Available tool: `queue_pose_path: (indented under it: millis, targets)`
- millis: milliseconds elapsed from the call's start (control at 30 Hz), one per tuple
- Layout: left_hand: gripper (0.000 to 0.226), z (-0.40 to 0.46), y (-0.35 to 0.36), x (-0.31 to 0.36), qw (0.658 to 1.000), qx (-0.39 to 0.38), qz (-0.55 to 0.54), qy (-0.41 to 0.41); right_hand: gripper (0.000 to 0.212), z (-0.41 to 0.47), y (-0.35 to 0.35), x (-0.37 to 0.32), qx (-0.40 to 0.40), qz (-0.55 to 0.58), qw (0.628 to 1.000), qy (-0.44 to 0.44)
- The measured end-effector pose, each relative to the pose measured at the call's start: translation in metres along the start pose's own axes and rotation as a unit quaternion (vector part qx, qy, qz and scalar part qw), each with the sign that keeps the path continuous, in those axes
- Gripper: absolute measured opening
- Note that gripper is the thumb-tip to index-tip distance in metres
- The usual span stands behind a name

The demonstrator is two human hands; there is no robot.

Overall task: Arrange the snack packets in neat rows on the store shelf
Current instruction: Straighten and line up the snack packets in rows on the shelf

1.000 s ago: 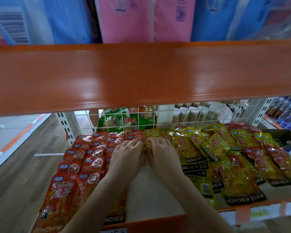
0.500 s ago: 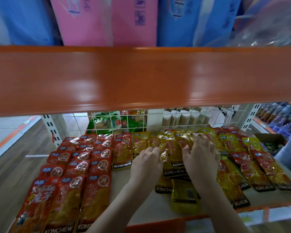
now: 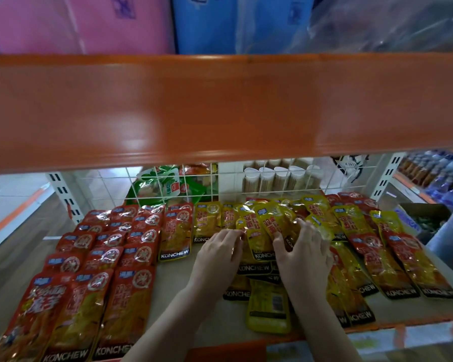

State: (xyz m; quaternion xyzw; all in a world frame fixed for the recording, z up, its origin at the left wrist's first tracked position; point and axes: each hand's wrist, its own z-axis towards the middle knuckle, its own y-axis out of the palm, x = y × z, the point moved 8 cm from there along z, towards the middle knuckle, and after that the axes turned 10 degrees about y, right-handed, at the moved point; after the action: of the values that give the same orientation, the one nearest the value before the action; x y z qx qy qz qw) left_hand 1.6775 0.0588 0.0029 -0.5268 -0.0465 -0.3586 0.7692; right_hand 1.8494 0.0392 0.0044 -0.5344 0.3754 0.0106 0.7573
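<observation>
Head view: nearest, a flipped yellow packet (image 3: pixel 269 310) lies loose at the shelf (image 3: pixel 178 280) edge, then both hands, shifted right from the red rows (image 3: pixel 102 257), left hand (image 3: pixel 216 259) touching and right hand (image 3: pixel 302 257) pinching the jumbled yellow pile (image 3: pixel 270 226) (unsorted).

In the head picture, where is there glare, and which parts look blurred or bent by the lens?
Head view: soft glare patches sit on the orange shelf beam, and small highlights sparkle on the yellow packets between the left hand and right hand; the beam bows from the wide lens; the pink and blue packs above look soft, and the far aisle at right is blurred.
</observation>
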Motion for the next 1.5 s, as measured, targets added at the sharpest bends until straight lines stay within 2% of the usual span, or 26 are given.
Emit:
queue_pose_path:
  millis: [133,300,400,533,633,700,733,800,833,900,1000,1133,1233,1300,1400,1500]
  targets:
    - [0.032,0.001,0.0,0.002,1.0,-0.007,0.004,-0.009,0.052,-0.001,-0.006,-0.002,0.039,0.036,0.998,-0.033]
    - [0.023,0.004,-0.008,0.002,0.999,0.024,0.018,-0.026,0.027,-0.001,-0.023,-0.004,0.133,0.164,0.973,-0.091]
    - [0.012,0.005,-0.014,-0.002,0.996,0.051,0.016,-0.065,0.035,-0.001,-0.032,-0.004,0.155,0.235,0.952,-0.116]
    - [0.017,0.006,-0.021,0.005,0.995,0.08,0.025,-0.058,0.032,-0.006,-0.045,-0.004,0.154,0.354,0.911,-0.144]
    - [0.016,0.011,-0.024,0.027,0.989,0.111,-0.086,-0.036,0.021,-0.011,-0.049,-0.011,0.139,0.392,0.888,-0.194]
    - [0.015,0.018,-0.017,0.037,0.966,0.095,-0.229,-0.073,0.024,-0.017,-0.048,-0.023,0.117,0.38,0.886,-0.24]
    - [0.018,0.02,-0.013,0.038,0.942,0.083,-0.307,-0.11,0.023,-0.02,-0.046,-0.029,0.103,0.362,0.888,-0.262]
    - [0.022,0.02,-0.009,0.035,0.868,0.083,-0.455,-0.18,0.012,-0.027,-0.04,-0.043,0.072,0.308,0.895,-0.313]
    - [0.023,0.019,-0.011,0.033,0.836,0.096,-0.503,-0.197,0.013,-0.031,-0.035,-0.049,0.051,0.276,0.899,-0.337]
    - [0.017,0.016,-0.02,0.022,0.805,0.129,-0.537,-0.217,0.028,-0.037,-0.023,-0.059,0.01,0.209,0.907,-0.366]
    - [0.023,0.009,-0.028,0.003,0.824,0.133,-0.502,-0.227,0.048,-0.041,-0.007,-0.068,-0.007,0.106,0.918,-0.381]
    - [0.021,0.002,-0.045,-0.026,0.872,0.13,-0.411,-0.23,0.048,-0.049,0.008,-0.096,-0.03,0.049,0.909,-0.413]
    - [0.02,0.002,-0.058,-0.053,0.943,0.105,-0.247,-0.199,0.043,-0.054,0.018,-0.115,-0.031,0.021,0.914,-0.403]
    - [0.022,0.001,-0.064,-0.069,0.972,0.08,-0.131,-0.177,0.046,-0.052,0.029,-0.123,-0.043,-0.011,0.925,-0.378]
    - [0.02,0.001,-0.062,-0.077,0.994,0.027,0.027,-0.106,0.047,-0.047,0.045,-0.13,-0.077,-0.037,0.932,-0.352]
    - [0.022,-0.005,-0.049,-0.078,0.989,-0.046,0.109,-0.085,0.046,-0.052,0.06,-0.133,-0.113,-0.056,0.932,-0.341]
